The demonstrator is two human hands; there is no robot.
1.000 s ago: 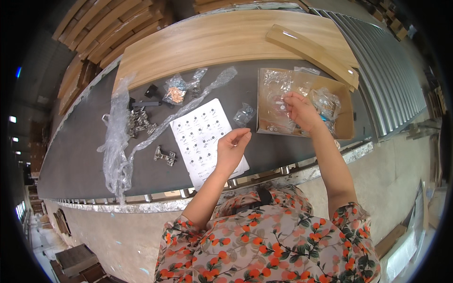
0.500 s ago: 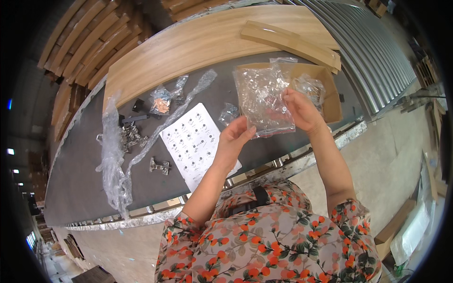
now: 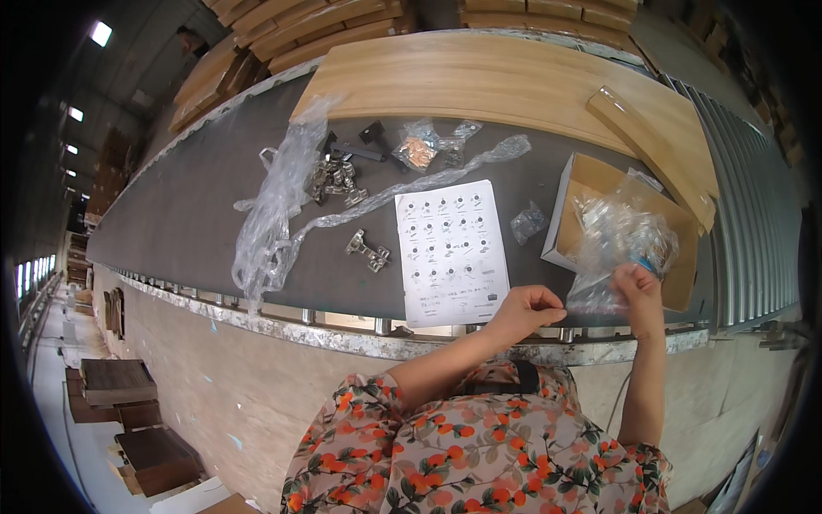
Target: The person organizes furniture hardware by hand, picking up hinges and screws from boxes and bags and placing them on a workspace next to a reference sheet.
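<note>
A clear plastic bag [image 3: 604,274] hangs between my two hands at the near side of an open cardboard box [image 3: 561,210]. My left hand [image 3: 528,313] is closed, pinching the bag's lower left corner between thumb and fingers. On the bag's right side, my right hand [image 3: 638,294] grips the film, fingers bent, with a bit of blue showing by the fingertips. Behind the film, crumpled clear bags with small parts [image 3: 638,231] show in the box; where one bag ends and another starts is hard to tell. A printed parts sheet [image 3: 454,257] lies left of my hands.
A small bag of hardware [image 3: 528,223] lies between sheet and box. Left are metal hinges [image 3: 338,182], a single hinge [image 3: 368,250], a bag of wooden dowels [image 3: 418,152] and crumpled plastic wrap [image 3: 278,206]. Behind stand a wood panel [image 3: 479,81] and a long carton [image 3: 651,150]; rollers [image 3: 753,206] run right.
The bag, held up flat and spread before, is now lower and bunched over the box's near edge. Both hands have come down toward the table's front edge, and the view has shifted.
</note>
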